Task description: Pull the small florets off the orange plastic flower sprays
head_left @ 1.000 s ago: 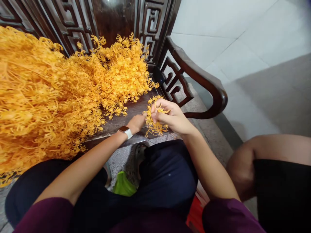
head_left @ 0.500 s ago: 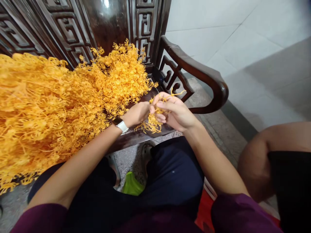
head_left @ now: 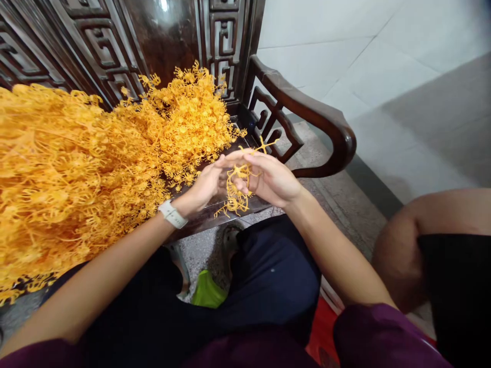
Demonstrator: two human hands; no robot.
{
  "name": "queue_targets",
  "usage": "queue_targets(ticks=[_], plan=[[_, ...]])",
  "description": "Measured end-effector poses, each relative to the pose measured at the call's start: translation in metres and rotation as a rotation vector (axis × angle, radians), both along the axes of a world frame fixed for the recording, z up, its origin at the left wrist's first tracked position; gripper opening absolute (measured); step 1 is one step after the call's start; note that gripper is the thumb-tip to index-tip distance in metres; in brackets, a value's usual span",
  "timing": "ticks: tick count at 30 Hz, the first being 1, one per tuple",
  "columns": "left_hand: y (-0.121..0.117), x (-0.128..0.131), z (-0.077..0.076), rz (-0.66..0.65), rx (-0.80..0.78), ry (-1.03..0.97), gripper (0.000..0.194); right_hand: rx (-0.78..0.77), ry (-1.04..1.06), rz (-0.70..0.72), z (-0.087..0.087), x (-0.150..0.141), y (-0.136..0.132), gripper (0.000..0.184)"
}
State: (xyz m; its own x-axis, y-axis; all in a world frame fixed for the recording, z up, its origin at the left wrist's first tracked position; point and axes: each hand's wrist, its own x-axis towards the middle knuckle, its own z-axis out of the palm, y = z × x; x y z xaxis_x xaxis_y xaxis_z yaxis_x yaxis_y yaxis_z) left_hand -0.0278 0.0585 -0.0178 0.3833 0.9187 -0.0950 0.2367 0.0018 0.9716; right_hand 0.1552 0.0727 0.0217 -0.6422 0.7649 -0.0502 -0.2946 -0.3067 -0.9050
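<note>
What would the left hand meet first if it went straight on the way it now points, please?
The left hand would probably meet the right hand first, with yellow strands close between them; depth is unclear, so the hands may already touch.

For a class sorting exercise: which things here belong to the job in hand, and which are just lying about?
Job, apparently: handled yellow flower-like sprigs, heaped yellow sprigs, carved wooden bench.
Lying about, seemingly: green object, red object.

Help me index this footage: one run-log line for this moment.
left hand: at yellow sprigs; right hand: curled about them; yellow pile: left of hands, on dark bench; white band: left wrist
</note>
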Motion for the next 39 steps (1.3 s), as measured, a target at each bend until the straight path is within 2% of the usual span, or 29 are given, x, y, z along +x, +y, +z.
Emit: queue_targets(ticks=[2,4,6,9,13,17,19,22,27,29,34,36,39], plan=[[-0.020,-0.018,0.013,-0.017,-0.294,-0.253,0.074,0.011,-0.010,-0.029,0.000,-0.001,-0.002,0.035],[-0.041,-0.033,0.022,-0.065,-0.422,-0.354,0.074,0.025,-0.039,-0.036,-0.001,-0.003,-0.004,0.038],[-0.057,-0.041,0.025,-0.062,-0.353,-0.354,0.059,0.042,-0.064,-0.017,-0.003,-0.006,-0.007,0.041],[-0.071,-0.039,0.020,-0.008,-0.111,-0.264,0.041,0.075,-0.097,0.015,-0.006,-0.015,-0.012,0.042],[-0.078,-0.031,0.014,0.133,0.134,-0.133,0.033,0.145,-0.147,-0.002,-0.009,-0.029,-0.021,0.035],[-0.084,-0.045,0.021,0.126,0.314,0.012,0.030,0.098,-0.141,-0.012,-0.008,-0.036,-0.028,0.031],[-0.088,-0.056,0.024,0.143,0.284,-0.047,0.030,0.043,-0.120,-0.013,-0.007,-0.037,-0.028,0.032],[-0.093,-0.071,0.024,0.178,0.133,-0.247,0.026,0.004,-0.081,-0.037,-0.005,-0.036,-0.025,0.032],[-0.098,-0.079,0.024,0.233,-0.092,-0.511,0.025,-0.026,-0.054,-0.082,-0.002,-0.032,-0.020,0.019],[-0.099,-0.077,0.026,0.238,-0.075,-0.495,0.028,-0.009,-0.068,-0.033,-0.001,-0.032,-0.021,0.018],[-0.101,-0.068,0.031,0.180,0.098,-0.257,0.025,0.135,-0.162,0.111,-0.001,-0.044,-0.036,0.032],[-0.102,-0.066,0.032,0.154,0.136,-0.225,0.021,0.164,-0.188,0.120,0.000,-0.048,-0.041,0.028],[-0.104,-0.065,0.033,0.192,0.153,-0.173,0.019,0.173,-0.180,0.090,-0.002,-0.050,-0.043,0.023]])
